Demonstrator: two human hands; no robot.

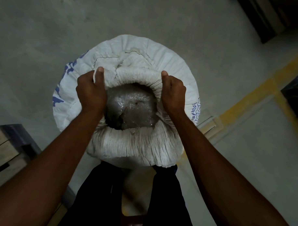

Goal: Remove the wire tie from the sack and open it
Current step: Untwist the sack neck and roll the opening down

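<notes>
White sack (168, 61) rim gripped by left hand (91, 93) and right hand (173, 93), mouth open.

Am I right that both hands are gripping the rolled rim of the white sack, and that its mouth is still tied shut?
Not quite. The head view shows the left hand and right hand gripping the rolled rim of the white sack, but its mouth is open, exposing a clear plastic liner.
</notes>
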